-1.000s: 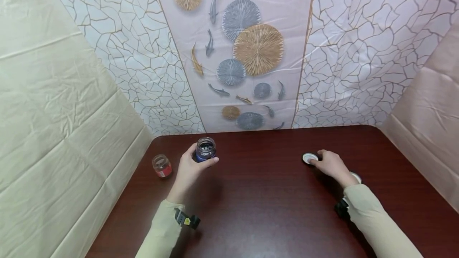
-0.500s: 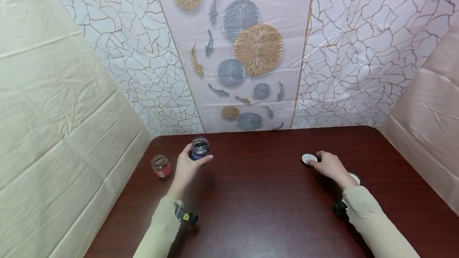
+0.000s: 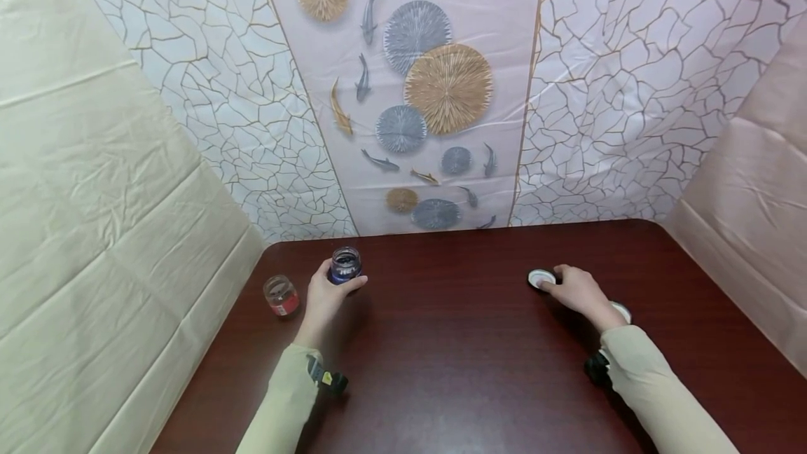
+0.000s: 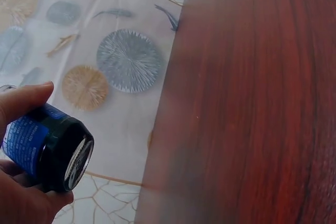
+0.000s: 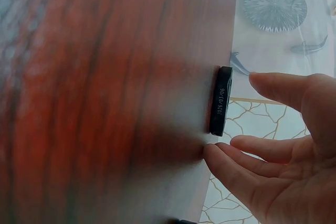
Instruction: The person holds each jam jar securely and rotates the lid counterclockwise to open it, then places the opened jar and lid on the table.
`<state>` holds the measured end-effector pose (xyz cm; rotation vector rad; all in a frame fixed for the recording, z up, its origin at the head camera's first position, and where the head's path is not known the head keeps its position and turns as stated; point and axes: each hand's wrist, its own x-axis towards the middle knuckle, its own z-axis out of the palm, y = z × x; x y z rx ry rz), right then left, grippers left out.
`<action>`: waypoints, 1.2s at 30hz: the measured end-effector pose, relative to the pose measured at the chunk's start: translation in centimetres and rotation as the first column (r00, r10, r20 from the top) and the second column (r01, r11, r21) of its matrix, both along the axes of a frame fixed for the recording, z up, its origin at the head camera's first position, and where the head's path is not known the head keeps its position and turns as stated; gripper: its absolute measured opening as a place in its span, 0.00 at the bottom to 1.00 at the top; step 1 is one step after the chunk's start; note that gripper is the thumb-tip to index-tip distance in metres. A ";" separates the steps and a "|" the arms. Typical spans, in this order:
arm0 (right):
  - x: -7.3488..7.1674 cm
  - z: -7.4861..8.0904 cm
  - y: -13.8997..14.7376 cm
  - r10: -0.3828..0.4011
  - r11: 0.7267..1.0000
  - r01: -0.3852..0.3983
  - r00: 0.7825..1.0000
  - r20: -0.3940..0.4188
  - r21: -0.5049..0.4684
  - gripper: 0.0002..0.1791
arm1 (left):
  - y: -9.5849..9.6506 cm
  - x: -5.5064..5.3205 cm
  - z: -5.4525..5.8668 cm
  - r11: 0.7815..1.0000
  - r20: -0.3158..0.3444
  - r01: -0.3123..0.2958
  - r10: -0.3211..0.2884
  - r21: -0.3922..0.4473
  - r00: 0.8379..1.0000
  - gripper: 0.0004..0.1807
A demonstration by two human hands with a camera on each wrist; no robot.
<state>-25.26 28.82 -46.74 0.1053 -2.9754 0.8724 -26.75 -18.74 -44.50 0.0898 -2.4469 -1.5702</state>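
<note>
My left hand (image 3: 323, 303) grips an uncapped glass jar (image 3: 345, 276) with a blue label and dark contents, its mouth facing up. The left wrist view shows the jar (image 4: 50, 148) between thumb and fingers, raised off the table. On the right side, a lid (image 3: 540, 279) lies with its white inside up. My right hand (image 3: 580, 291) is just beside it, fingers spread. Seen from the right wrist, the lid (image 5: 221, 101) has a black rim with a printed date, and the thumb and fingertips of the right hand (image 5: 278, 145) stand slightly apart from it.
A second uncapped glass jar (image 3: 281, 296) with a red label stands near the left edge of the dark red table (image 3: 441, 370). Another lid (image 3: 623, 311) lies partly hidden behind my right wrist. Patterned cloth (image 3: 441, 111) hangs behind the table.
My left hand has shifted a little left with the blue-labelled jar. The right hand stays nearly in place beside the lid. The head view has turned slightly.
</note>
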 end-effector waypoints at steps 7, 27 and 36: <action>-0.1 0.1 0.0 -0.001 1.000 0.001 1.000 0.027 0.003 0.36 | -0.4 -0.4 -0.7 0.999 0.023 -0.010 0.011 -0.043 1.000 0.41; -0.2 0.0 0.1 0.011 1.000 -0.011 1.000 0.027 -0.002 0.37 | -1.5 -1.6 -3.0 0.999 0.107 -0.011 0.015 -0.035 0.994 0.44; 0.1 -0.1 0.0 0.016 1.000 -0.016 1.000 0.014 0.015 0.37 | -1.4 -1.9 -3.7 1.000 0.115 -0.010 0.012 -0.020 0.993 0.39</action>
